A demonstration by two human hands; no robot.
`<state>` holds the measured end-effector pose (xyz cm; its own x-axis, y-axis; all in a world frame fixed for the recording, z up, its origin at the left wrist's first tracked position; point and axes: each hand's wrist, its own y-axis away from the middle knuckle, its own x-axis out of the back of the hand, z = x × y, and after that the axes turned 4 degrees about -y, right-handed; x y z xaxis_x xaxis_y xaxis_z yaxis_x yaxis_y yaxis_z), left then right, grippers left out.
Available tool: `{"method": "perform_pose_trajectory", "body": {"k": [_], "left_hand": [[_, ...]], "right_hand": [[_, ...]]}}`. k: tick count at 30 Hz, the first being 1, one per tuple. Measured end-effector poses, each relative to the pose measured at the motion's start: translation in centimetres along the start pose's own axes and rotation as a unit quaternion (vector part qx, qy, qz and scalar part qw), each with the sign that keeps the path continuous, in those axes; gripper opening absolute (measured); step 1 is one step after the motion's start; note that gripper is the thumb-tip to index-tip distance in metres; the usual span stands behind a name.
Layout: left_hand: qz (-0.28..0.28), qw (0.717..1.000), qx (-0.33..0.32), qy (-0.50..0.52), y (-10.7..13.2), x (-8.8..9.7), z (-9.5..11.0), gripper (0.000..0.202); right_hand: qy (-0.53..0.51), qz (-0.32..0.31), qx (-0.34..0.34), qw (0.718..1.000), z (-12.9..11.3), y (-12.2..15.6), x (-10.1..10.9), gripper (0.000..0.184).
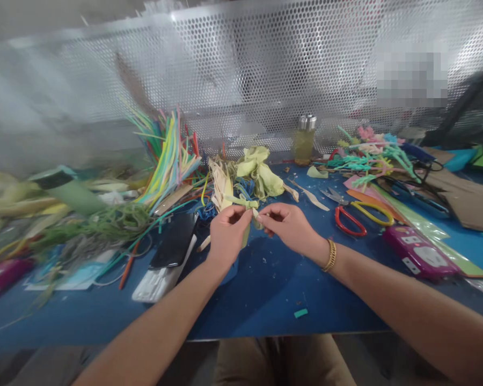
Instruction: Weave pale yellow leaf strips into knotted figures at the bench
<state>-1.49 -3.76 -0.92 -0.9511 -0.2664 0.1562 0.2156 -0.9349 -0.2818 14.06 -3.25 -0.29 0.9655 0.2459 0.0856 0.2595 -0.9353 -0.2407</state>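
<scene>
Our left hand (228, 236) and right hand (292, 225) both pinch 1 pale strip (256, 219); scissors (343, 202) lie at 3 o'clock from it.

- Scissors (345, 203) lie on the table (273, 295).
- Left of the scissors, in order: the right hand (293, 228), the left hand (228, 236), a smartphone (174, 242).
- Right of them: cardboard (475, 206).
- Behind, to their left: a bottle (305, 143).
- Farthest behind them: a perforated panel (265, 64).
</scene>
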Motion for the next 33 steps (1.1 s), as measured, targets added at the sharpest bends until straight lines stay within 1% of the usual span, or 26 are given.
{"method": "perform_pose_trajectory", "body": {"k": [4,8,12,15,19,22,24,26,29,31,33], "left_hand": [[0.001,0.999,-0.020,-0.035,-0.1,0.0,-0.2,0.021],[-0.005,0.997,-0.042,-0.061,0.1,0.0,-0.2,0.017],[-0.012,0.997,-0.053,-0.061,0.2,-0.2,-0.2,0.015],[-0.007,0.998,-0.045,-0.049,0.3,-0.4,-0.3,0.015],[-0.019,0.996,-0.058,-0.059,0.3,-0.3,-0.3,0.014],[-0.022,0.992,-0.088,-0.088,0.4,-0.2,0.0,0.011],[-0.027,0.990,-0.098,-0.097,0.4,-0.2,0.2,0.010],[-0.045,0.993,-0.080,-0.071,0.6,-0.3,0.3,0.011],[-0.079,0.996,0.005,0.050,0.8,-0.7,0.3,0.016],[-0.089,0.984,0.067,0.137,0.9,-1.0,0.4,0.025],[-0.094,0.968,0.118,0.203,1.0,-1.0,0.5,0.034]], "right_hand": [[-0.052,0.012,-0.047,0.997,0.0,-0.1,-0.2,0.020],[-0.097,0.024,-0.073,0.992,-0.2,-0.2,-0.5,0.020],[-0.117,0.067,-0.080,0.988,-0.2,-0.2,-0.6,0.020],[-0.090,0.092,-0.067,0.989,0.1,-0.2,-0.5,0.018],[-0.054,0.094,-0.039,0.993,0.4,-0.1,-0.4,0.016],[-0.021,0.081,0.019,0.996,0.5,0.0,-0.2,0.026],[0.027,0.063,0.064,0.996,0.6,0.1,0.0,0.026],[0.080,0.062,0.095,0.990,0.7,0.2,0.2,0.020],[0.122,0.077,0.115,0.983,0.7,0.3,0.3,0.014],[0.118,0.074,0.118,0.983,0.5,0.3,0.3,0.012],[0.095,0.066,0.115,0.987,0.3,0.3,0.3,0.012]]}}
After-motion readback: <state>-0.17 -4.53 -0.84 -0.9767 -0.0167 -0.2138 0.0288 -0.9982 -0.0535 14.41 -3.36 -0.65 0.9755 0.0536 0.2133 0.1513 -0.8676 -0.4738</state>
